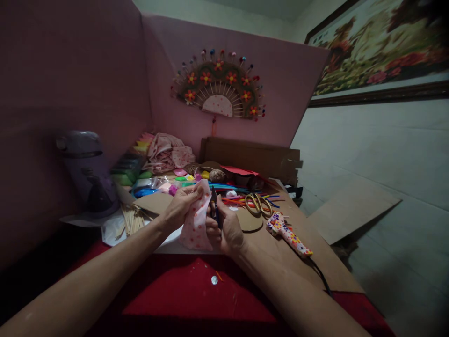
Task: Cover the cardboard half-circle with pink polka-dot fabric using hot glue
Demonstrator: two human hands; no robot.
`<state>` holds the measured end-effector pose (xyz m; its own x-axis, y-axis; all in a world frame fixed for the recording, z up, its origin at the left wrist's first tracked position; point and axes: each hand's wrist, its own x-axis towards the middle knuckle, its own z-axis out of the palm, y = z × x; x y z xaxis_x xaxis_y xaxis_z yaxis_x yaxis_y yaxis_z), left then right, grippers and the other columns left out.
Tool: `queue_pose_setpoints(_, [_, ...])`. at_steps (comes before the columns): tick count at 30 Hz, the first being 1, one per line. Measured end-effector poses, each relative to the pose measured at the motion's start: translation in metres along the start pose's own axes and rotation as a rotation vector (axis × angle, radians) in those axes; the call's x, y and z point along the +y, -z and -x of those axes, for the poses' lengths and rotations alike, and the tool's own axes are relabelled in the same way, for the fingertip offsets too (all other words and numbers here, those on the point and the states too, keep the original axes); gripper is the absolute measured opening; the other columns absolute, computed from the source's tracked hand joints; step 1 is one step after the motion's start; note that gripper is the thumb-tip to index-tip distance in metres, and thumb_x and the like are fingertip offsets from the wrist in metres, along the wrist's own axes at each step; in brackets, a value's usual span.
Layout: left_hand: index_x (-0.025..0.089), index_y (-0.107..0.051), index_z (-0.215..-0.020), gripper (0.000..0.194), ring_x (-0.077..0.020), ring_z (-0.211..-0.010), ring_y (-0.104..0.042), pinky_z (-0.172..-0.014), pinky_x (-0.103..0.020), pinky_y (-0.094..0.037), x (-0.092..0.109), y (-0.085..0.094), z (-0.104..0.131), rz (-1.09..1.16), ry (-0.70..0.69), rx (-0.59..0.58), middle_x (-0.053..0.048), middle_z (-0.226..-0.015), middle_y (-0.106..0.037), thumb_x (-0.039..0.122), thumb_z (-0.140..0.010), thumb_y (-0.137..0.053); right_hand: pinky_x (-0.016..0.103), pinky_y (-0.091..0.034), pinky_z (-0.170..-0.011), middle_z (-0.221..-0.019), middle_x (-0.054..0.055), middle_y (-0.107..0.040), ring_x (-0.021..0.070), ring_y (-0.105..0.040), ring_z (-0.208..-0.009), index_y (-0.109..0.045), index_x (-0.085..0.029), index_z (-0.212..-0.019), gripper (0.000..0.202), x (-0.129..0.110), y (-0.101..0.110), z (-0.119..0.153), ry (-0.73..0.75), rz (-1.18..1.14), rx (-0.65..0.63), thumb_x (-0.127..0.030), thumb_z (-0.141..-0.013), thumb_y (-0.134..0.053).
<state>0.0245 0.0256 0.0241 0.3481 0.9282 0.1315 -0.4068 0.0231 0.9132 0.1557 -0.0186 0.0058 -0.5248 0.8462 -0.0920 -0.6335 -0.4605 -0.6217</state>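
1. Pink dotted cloth point(196, 227) hangs between the 2 hands, above the near edge of the work surface; its upper corner is raised and its lower part spreads downward.
2. The left hand point(179, 207) pinches that upper corner between thumb and fingers; the other fingers are curled, partly hidden by the cloth.
3. The right hand point(229, 227) grips a dark hand tool point(214, 208), its tip pointing up beside the cloth's right edge; the thumb lies along the tool and the fingers curl round it; whether the tool is open, I cannot tell.
4. Right of the right hand lie a cardboard disc point(250, 221), gold-handled scissors point(258, 205) and a flower-patterned glue gun point(289, 236) with a black cord point(321, 276); coloured stems point(238, 202) lie near the scissors.
5. Wooden sticks point(131, 221) and a purple bottle point(91, 175) are at left; a heap of dotted fabric point(168, 153) sits behind; 1 decorated fan point(217, 105) hangs on the pink panel point(280, 75); 1 small silvery disc point(214, 280) lies on the red cover point(168, 299).
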Motion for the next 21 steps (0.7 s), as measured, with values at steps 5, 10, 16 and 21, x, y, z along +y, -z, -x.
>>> queue_pose_setpoints(5, [0.014, -0.064, -0.076, 0.034, -0.0116, -0.043, -0.058, -0.039, -0.020, -0.048, -0.0012, 0.0025, -0.0007, 0.016, -0.010, -0.031, 0.000, -0.057, -0.064, 0.041, -0.065, -0.080, 0.014, -0.011, -0.030, -0.043, -0.009, -0.037, 0.0031, -0.017, -0.031, -0.049, -0.018, -0.072, 0.049, -0.0002, 0.0041, -0.0012, -0.027, -0.005, -0.067, -0.065, -0.085, -0.046])
queue_pose_setpoints(10, [0.013, -0.064, -0.073, 0.034, -0.0101, -0.042, -0.058, -0.040, -0.018, -0.048, -0.0008, 0.0022, -0.0008, 0.064, -0.023, -0.049, 0.001, -0.056, -0.063, 0.038, -0.061, -0.083, 0.014, -0.012, -0.029, -0.043, -0.008, -0.039, 0.0030, -0.018, -0.031, -0.049, -0.018, -0.072, 0.049, -0.0004, 0.0059, -0.0018, -0.066, -0.042, -0.106, -0.063, -0.088, -0.041])
queue_pose_setpoints(16, [0.013, -0.064, -0.075, 0.036, -0.0131, -0.044, -0.059, -0.039, -0.021, -0.050, -0.0010, 0.0015, 0.0004, 0.046, 0.025, -0.076, -0.002, -0.056, -0.065, 0.041, -0.062, -0.082, 0.015, -0.011, -0.028, -0.043, -0.008, -0.039, 0.0036, -0.017, -0.031, -0.051, -0.018, -0.073, 0.048, 0.0010, 0.0066, -0.0028, -0.008, -0.043, -0.098, -0.062, -0.090, -0.040])
queue_pose_setpoints(21, [0.012, -0.063, -0.075, 0.036, -0.0128, -0.043, -0.059, -0.039, -0.021, -0.050, -0.0018, 0.0012, 0.0008, 0.056, 0.035, -0.073, -0.002, -0.055, -0.064, 0.041, -0.063, -0.081, 0.015, -0.011, -0.028, -0.042, -0.009, -0.038, 0.0035, -0.015, -0.031, -0.051, -0.018, -0.073, 0.048, 0.0017, 0.0062, -0.0027, 0.021, -0.038, -0.063, -0.063, -0.089, -0.041])
